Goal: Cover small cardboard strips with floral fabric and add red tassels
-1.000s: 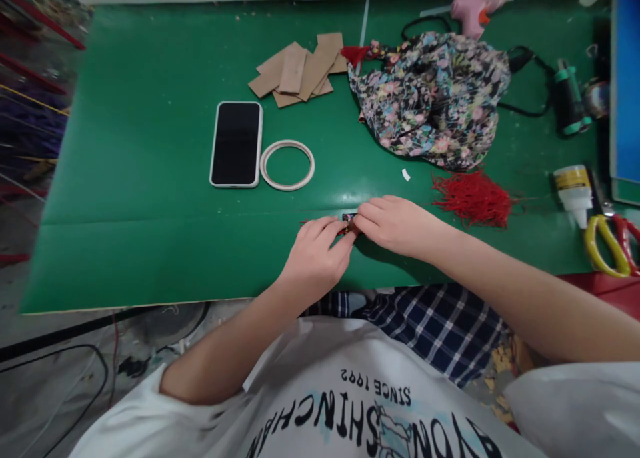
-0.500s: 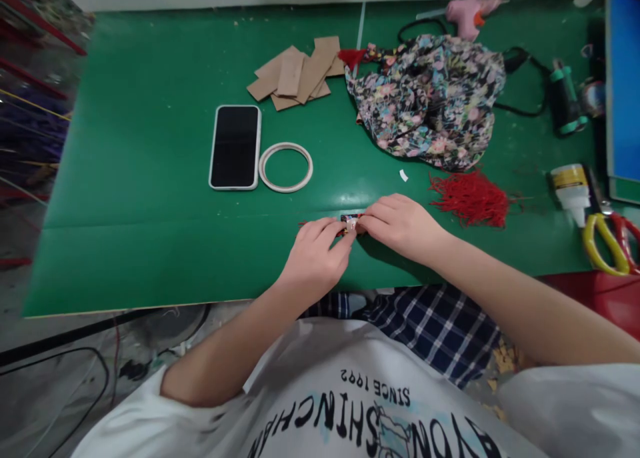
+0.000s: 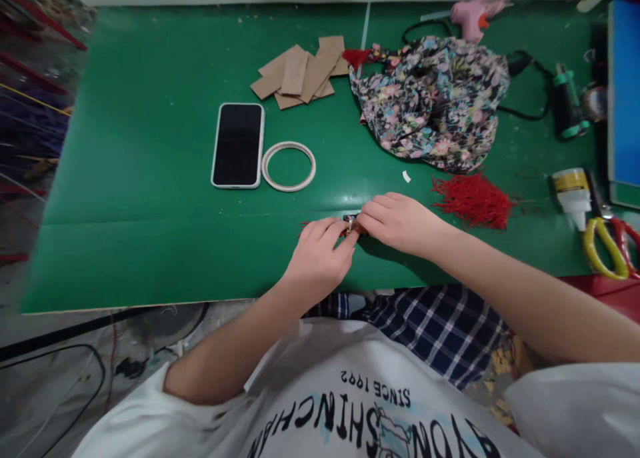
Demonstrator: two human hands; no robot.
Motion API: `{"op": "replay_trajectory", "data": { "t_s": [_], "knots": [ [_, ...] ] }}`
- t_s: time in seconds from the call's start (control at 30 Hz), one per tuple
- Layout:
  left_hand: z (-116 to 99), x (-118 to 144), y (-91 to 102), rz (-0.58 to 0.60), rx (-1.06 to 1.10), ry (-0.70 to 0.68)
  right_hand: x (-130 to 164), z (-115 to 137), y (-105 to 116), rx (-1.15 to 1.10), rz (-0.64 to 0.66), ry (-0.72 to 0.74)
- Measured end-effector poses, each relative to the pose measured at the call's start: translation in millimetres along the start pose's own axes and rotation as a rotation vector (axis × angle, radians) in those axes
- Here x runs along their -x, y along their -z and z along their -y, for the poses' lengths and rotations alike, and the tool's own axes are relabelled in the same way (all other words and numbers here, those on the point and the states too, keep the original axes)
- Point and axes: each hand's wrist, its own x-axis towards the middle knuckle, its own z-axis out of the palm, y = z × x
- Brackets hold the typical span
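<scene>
Both hands meet near the front edge of the green table (image 3: 150, 211). My left hand (image 3: 320, 255) and my right hand (image 3: 397, 223) pinch a small dark, red-trimmed piece (image 3: 349, 222) between their fingertips; most of it is hidden by the fingers. A red thread end pokes out to the left of my left hand. A bundle of red tassel threads (image 3: 473, 199) lies just right of my right hand.
A phone (image 3: 238, 145) and a white ring (image 3: 289, 166) lie at mid-table. Cardboard strips (image 3: 300, 73) and crumpled floral fabric (image 3: 430, 101) sit further back. A pink glue gun (image 3: 473, 13), glue bottle (image 3: 573, 191) and scissors (image 3: 607, 245) are at the right.
Both hands stay on the small piece; the fingers have shifted slightly, covering more of it. The view moved a little.
</scene>
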Motion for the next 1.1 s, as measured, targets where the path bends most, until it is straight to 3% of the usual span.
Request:
{"op": "replay_trajectory", "data": {
  "t_s": [0.27,0.57,1.1],
  "knots": [
    [0,-1,-0.1,-0.014,-0.022,-0.007,10,-5,-4,-0.171,-0.061,-0.064],
    [-1,0,-0.4,-0.015,-0.025,0.004,-1,0,4,0.03,0.002,0.052],
    [-1,1,-1.9,-0.022,-0.037,0.004,-10,-1,6,0.07,0.043,0.128]
  ]
}}
